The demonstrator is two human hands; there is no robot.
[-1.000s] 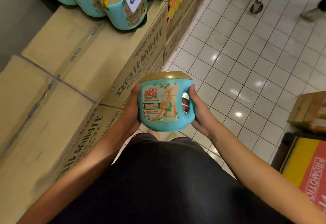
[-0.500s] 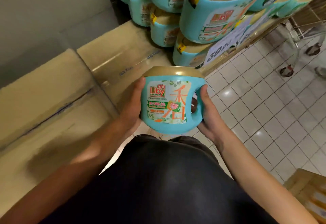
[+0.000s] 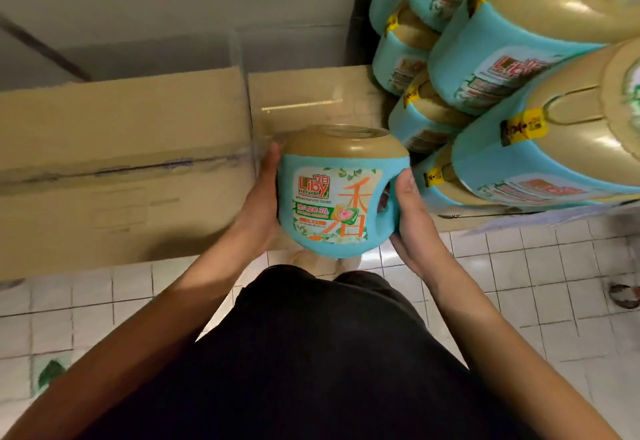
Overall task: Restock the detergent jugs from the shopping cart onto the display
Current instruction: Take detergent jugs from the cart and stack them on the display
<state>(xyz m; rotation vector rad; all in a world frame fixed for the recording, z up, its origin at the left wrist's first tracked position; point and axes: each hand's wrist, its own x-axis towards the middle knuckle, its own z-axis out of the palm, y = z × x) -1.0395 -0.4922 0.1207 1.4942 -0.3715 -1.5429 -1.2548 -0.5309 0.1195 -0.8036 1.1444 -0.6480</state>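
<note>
Centre frame, in front of the person's waist, detergent jug [image 3: 337, 193] is held upright in the air between both hands, label facing near, gold cap up. Left hand [image 3: 258, 211] cups its left side, fingers behind and out of view; right hand [image 3: 412, 217] grips the handle side. Jug sits above the floor tiles [image 3: 519, 283], at the near edge of the cardboard boxes [image 3: 121, 148], just left of the stacked jugs [image 3: 519, 75] on the display. Risks: the smooth rounded body could slip from the left palm and drop; swinging it right could knock the stack; resting it on a domed cap could leave it unstable.
</note>
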